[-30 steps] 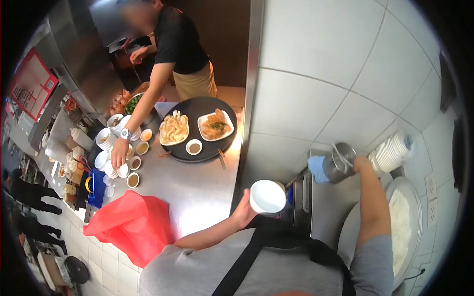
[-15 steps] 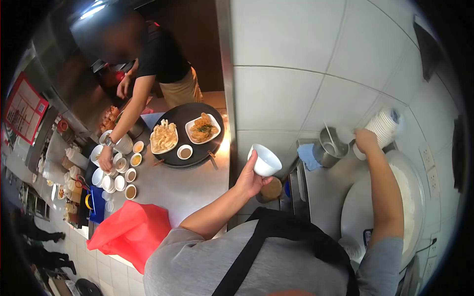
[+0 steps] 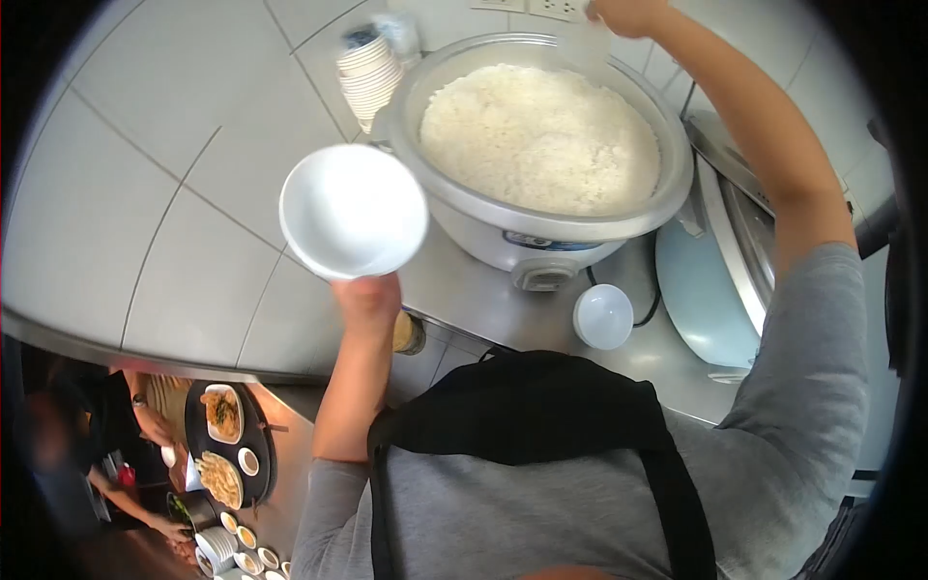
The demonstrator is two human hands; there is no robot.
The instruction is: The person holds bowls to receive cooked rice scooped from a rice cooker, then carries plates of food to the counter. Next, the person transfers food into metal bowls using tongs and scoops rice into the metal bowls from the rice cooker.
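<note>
My left hand is closed on the base of an empty white bowl, whose open side faces the camera. Right of it stands a large cooker full of white rice. At the top edge my right hand is closed on a pale flat utensil, blurred, over the cooker's far rim. A smaller white bowl rests on the metal counter in front of the cooker.
Stacked cups stand left of the cooker. At the right is a tilted pale-blue container. A co-worker's hand is near small bowls at the lower left, beside a black tray with food.
The view has swung right to the rice cooker. My right hand has moved with the utensil from beside the cups to over the cooker's far side. My left hand still holds the bowl.
</note>
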